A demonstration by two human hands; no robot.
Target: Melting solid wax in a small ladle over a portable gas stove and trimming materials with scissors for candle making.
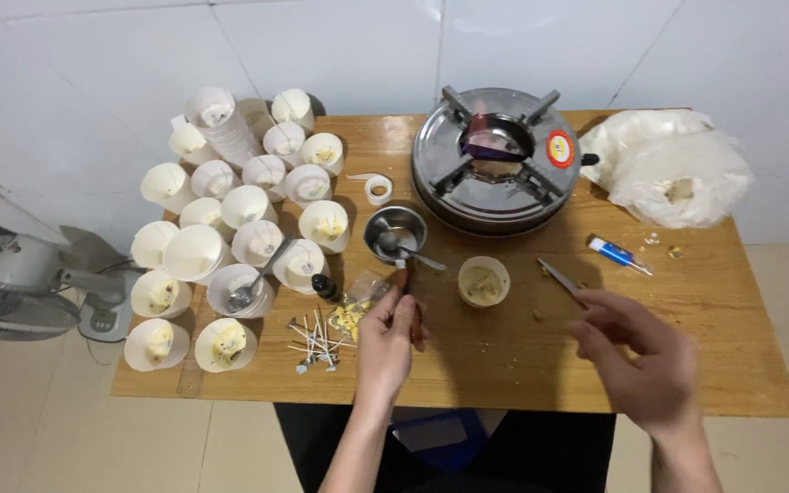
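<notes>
My left hand (387,340) grips the reddish handle of a small metal pot (395,230) that rests on the wooden table (504,365); a spoon (410,253) lies in the pot. My right hand (636,356) hovers at the right, its fingers pinching a thin metal blade (559,277). Between the hands stands one paper cup (483,280) filled with pale wax.
A round steel burner (497,160) sits at the back, a white plastic bag (668,164) at its right. Several wax-filled paper cups (239,228) crowd the left side, one with a spoon. Loose wicks (317,340), a tape roll (377,188), a small tube (615,252). A fan (20,274) stands left.
</notes>
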